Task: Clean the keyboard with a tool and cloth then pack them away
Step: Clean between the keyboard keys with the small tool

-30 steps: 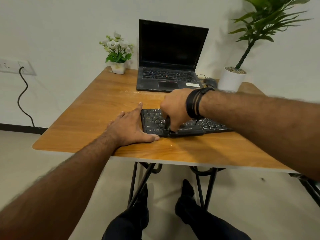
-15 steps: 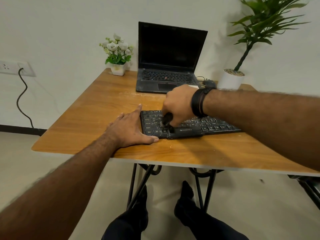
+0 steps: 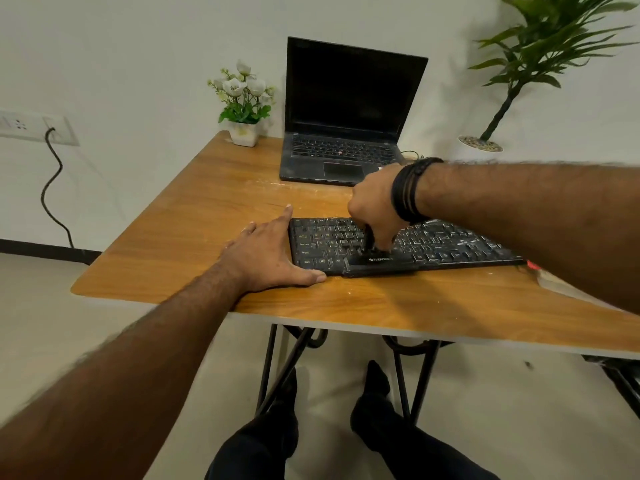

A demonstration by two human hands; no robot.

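Gripping a black brush (image 3: pixel 369 239) in the right hand (image 3: pixel 375 207) over the keyboard (image 3: pixel 450 245), left hand (image 3: pixel 266 259) flat, bracing its edge

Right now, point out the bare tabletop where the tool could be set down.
Free: the strip of table before the keyboard, and the patch between left hand and flower pot. Crowded: between keyboard and laptop, under the right hand.

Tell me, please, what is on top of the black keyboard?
On the keyboard, the right hand grips a dark tool whose tip meets the keys above the space bar. The keys beneath that hand are covered. The left hand lies flat against its left edge.
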